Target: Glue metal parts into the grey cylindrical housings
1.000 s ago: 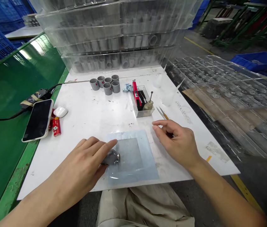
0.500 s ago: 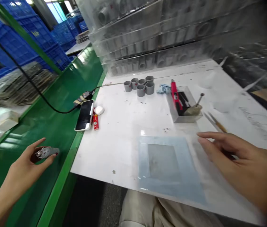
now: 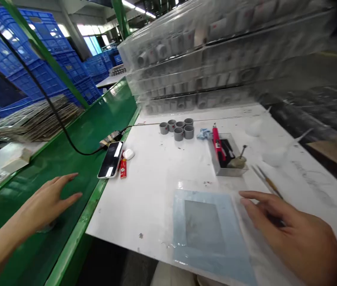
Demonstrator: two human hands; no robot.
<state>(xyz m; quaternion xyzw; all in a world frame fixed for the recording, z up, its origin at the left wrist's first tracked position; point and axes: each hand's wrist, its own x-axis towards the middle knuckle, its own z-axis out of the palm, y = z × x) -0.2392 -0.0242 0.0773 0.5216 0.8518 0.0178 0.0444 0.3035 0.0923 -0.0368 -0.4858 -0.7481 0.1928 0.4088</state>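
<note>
My left hand (image 3: 51,198) is open over the green conveyor belt (image 3: 76,167), thumb and forefinger apart with nothing between them. A small, blurred greyish thing (image 3: 47,227) shows below its wrist, mostly hidden by the hand. My right hand (image 3: 287,230) hovers at the right of the white table, thumb and forefinger tips drawn together and the other fingers curled. No object shows in it. Left of it lies a light-blue sheet with a grey rectangle (image 3: 204,226) under clear film. Close beyond it is a thin tool with a wooden handle (image 3: 271,184).
Several grey cups (image 3: 179,134) stand near the table's back. A clear tray (image 3: 231,171) holds a red pen-like tool (image 3: 217,143). A phone (image 3: 111,159) and a red battery-like piece (image 3: 123,169) lie at the left edge. Stacked clear trays (image 3: 168,89) rise behind; a black cable (image 3: 58,119) crosses the belt.
My left hand has let go of a small grey cylindrical part and opened over the belt. My right hand keeps its pose. The view has tilted up, so the table sits lower.
</note>
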